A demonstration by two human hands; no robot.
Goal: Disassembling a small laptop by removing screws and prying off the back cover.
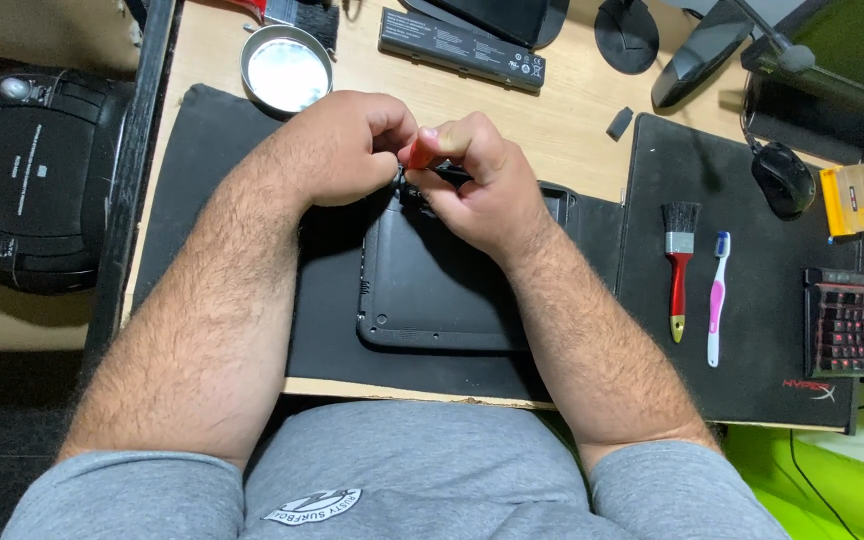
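View from above a wooden desk (572, 110). The right hand (477, 185) is closed around a red-handled screwdriver (420, 152), whose tip points down at the upper edge of an overturned black laptop (432, 290). The left hand (347, 150) is curled into a loose fist just beside it, fingertips pinched together at the same spot; what they pinch is too small to tell. The laptop lies on a black mat (222, 180) in the middle of the desk, directly under both hands. Behind the hands stand a round metal dish (286, 70) and a long black laptop battery (462, 48). To the right, on a second dark mat (752, 330), lie a red-handled paintbrush (680, 265), a pink-and-white toothbrush (717, 300), a black mouse (782, 178) and a yellow bit case (860, 198). A black portable stereo (32, 180) sits off the desk's left side.
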